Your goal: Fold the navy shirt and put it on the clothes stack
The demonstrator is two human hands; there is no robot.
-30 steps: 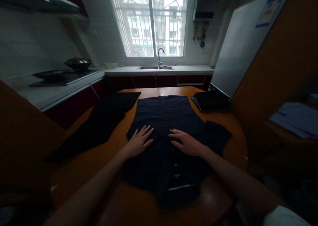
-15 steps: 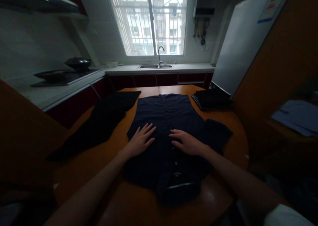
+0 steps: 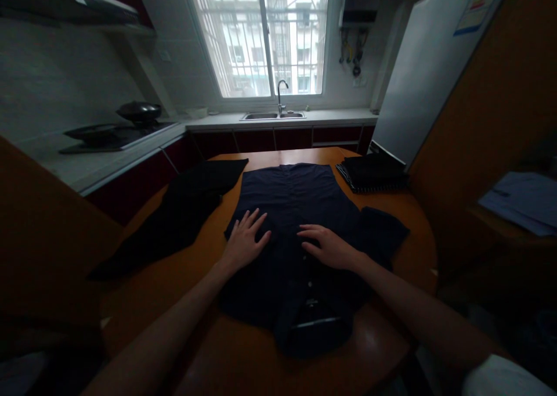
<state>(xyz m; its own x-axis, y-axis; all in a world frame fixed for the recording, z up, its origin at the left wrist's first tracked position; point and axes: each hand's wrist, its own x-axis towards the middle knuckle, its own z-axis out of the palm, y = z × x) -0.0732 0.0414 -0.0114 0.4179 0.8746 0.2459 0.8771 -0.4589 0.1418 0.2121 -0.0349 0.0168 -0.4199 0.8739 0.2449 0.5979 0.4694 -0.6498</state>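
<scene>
A dark navy button-up shirt [image 3: 290, 195] lies spread on the wooden table [image 3: 204, 256], its collar toward me and its hem toward the window. White buttons run down its front. My left hand [image 3: 246, 239] rests on the left part of the shirt with fingers spread. On the other side of the button line, my right hand [image 3: 326, 245] lies on the cloth, fingers stretched out toward the middle. Neither hand grips the fabric. One sleeve shows on the right; the left sleeve is not visible.
A black garment [image 3: 183, 210] lies loosely along the table's left side. Folded dark clothes [image 3: 372, 172] are stacked at the far right. Beyond the table are a counter with a sink [image 3: 272, 116], a stove with a pan [image 3: 139, 111], and a fridge [image 3: 422, 71].
My left hand has shifted slightly to the left and turned, its fingers pointing more toward the window. My right hand and the shirt stay nearly in place.
</scene>
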